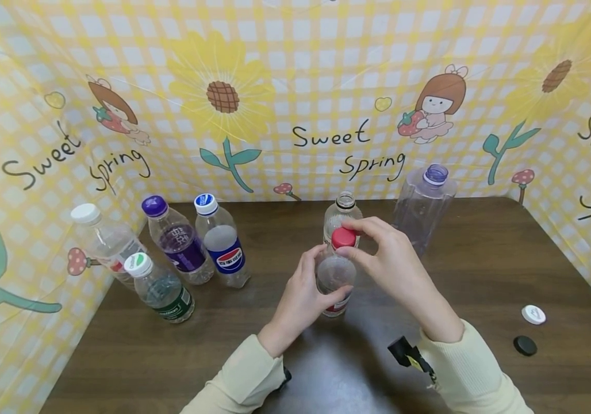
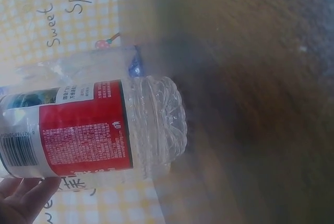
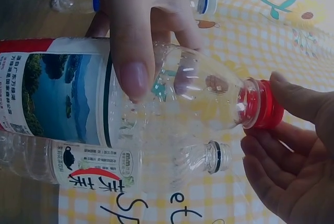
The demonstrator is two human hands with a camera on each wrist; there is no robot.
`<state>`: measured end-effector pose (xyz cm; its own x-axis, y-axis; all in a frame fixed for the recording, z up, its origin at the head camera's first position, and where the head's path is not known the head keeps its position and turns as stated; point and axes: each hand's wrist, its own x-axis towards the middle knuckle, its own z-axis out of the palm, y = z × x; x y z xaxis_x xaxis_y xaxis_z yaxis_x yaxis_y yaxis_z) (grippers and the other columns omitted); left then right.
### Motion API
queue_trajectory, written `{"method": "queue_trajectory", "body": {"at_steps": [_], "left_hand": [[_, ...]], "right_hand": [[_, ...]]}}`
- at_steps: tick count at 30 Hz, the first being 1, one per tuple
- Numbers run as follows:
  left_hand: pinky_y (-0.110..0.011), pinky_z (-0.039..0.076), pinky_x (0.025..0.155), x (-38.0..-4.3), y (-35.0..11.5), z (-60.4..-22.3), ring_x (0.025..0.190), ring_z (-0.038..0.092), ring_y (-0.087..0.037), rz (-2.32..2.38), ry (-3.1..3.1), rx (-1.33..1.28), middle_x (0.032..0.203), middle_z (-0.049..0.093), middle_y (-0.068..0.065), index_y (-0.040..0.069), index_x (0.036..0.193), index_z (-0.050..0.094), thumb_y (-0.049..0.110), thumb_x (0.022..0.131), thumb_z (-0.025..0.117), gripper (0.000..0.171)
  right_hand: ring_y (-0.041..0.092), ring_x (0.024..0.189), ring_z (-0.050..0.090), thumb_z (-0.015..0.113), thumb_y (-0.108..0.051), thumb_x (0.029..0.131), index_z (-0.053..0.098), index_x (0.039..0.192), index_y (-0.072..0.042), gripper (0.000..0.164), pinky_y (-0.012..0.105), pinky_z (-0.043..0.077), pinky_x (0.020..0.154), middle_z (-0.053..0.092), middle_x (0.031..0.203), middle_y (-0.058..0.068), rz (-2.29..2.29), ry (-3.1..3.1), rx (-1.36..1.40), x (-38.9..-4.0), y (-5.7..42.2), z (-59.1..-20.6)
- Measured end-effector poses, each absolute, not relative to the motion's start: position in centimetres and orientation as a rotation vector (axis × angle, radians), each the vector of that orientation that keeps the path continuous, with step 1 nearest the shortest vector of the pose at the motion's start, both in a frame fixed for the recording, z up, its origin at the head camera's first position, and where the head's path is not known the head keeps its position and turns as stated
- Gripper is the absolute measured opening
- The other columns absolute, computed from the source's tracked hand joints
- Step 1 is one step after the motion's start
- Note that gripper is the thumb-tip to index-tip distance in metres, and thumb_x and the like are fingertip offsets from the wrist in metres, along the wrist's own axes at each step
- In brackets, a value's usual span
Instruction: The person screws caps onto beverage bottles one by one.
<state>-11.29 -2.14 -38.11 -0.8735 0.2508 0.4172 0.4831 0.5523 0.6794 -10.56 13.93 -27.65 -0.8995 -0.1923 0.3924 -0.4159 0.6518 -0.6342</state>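
Note:
A clear plastic bottle (image 1: 336, 273) with a red and white label stands upright on the table, and its red cap (image 1: 344, 238) sits on the neck. My left hand (image 1: 298, 299) grips the bottle's body, thumb on the near side. The thumb and index finger of my right hand (image 1: 399, 267) pinch the cap from the side. In the right wrist view, the bottle's label (image 3: 62, 93) bears a lake picture, and the cap touches the right thumb. The left wrist view shows the bottle's ribbed base (image 2: 159, 119). Right behind stands an uncapped clear bottle (image 1: 345, 202).
A large uncapped purple-tinted bottle (image 1: 422, 201) stands at the back right. Several capped bottles are grouped on the left, among them a purple-capped one (image 1: 176, 241) and a blue-labelled one (image 1: 223, 247). A white cap (image 1: 533, 314) and a black cap (image 1: 525, 345) lie on the right.

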Motion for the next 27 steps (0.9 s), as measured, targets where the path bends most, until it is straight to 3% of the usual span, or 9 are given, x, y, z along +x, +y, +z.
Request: {"method": "queue_trajectory", "body": {"at_steps": [7, 15, 21, 27], "left_hand": [[-0.04, 0.052, 0.097, -11.2, -2.1, -38.3, 0.118, 0.057, -0.026, -1.248, -2.527, -0.599, 0.127, 0.052, -0.013, 0.009, 0.134, 0.034, 0.027, 0.075, 0.081, 0.078], [-0.041, 0.051, 0.098, -11.2, -2.1, -38.1, 0.119, 0.056, -0.028, -1.273, -2.54, -0.599, 0.128, 0.052, -0.015, 0.008, 0.135, 0.034, 0.026, 0.076, 0.081, 0.078], [-0.04, 0.054, 0.092, -11.3, -2.2, -38.1, 0.113, 0.058, -0.026, -1.234, -2.526, -0.616, 0.124, 0.053, -0.015, 0.006, 0.134, 0.034, 0.027, 0.076, 0.081, 0.078], [-0.039, 0.054, 0.091, -11.3, -2.1, -38.0, 0.111, 0.059, -0.026, -1.241, -2.528, -0.606, 0.122, 0.054, -0.014, 0.006, 0.134, 0.034, 0.026, 0.075, 0.082, 0.078]], "right_hand": [[0.027, 0.096, 0.062, 0.08, -0.017, 0.076, 0.059, 0.104, -0.002, 0.038, 0.045, 0.053, 0.087, 0.064, 0.101, 0.012, 1.123, -2.633, 0.413, -10.9, 13.4, -28.0], [0.031, 0.117, 0.056, 0.075, -0.012, 0.081, 0.045, 0.137, -0.001, 0.065, 0.047, 0.049, 0.098, 0.054, 0.133, 0.018, 1.244, -2.67, 0.553, -10.8, 13.8, -28.2], [0.032, 0.131, 0.047, 0.065, 0.005, 0.084, 0.054, 0.133, -0.002, 0.05, 0.052, 0.044, 0.103, 0.053, 0.138, 0.015, 1.235, -2.597, 0.712, -10.6, 14.5, -27.9], [0.031, 0.124, 0.054, 0.065, 0.004, 0.084, 0.06, 0.127, -0.004, 0.044, 0.051, 0.046, 0.099, 0.062, 0.125, 0.013, 1.201, -2.592, 0.652, -10.6, 14.4, -27.7]]}}
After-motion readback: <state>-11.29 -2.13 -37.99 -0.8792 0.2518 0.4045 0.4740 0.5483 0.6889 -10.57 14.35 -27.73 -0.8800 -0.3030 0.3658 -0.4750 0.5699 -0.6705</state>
